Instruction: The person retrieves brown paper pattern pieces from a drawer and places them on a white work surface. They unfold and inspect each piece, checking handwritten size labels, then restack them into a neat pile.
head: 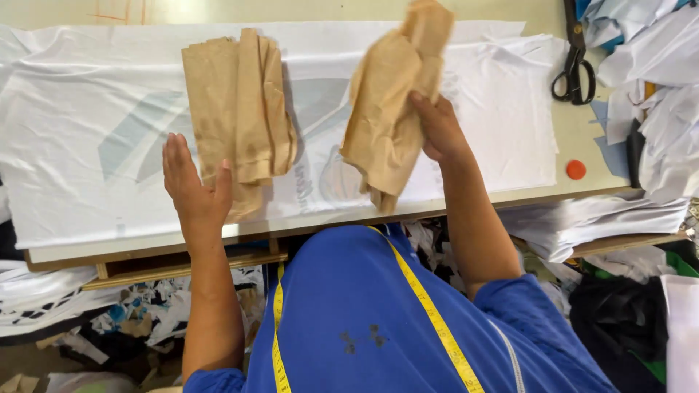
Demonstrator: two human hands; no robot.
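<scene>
Tape measure [429,309] round neck; left hand [195,185] flat, open on folded brown paper [237,116]; right hand [437,129] grips crumpled paper [386,109].

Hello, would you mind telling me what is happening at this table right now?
A person in a blue top stands at a table covered by a white printed garment. The right hand lifts a crumpled brown paper piece. The left hand rests flat on the edge of a second folded brown paper piece. Scissors lie at the right.
</scene>
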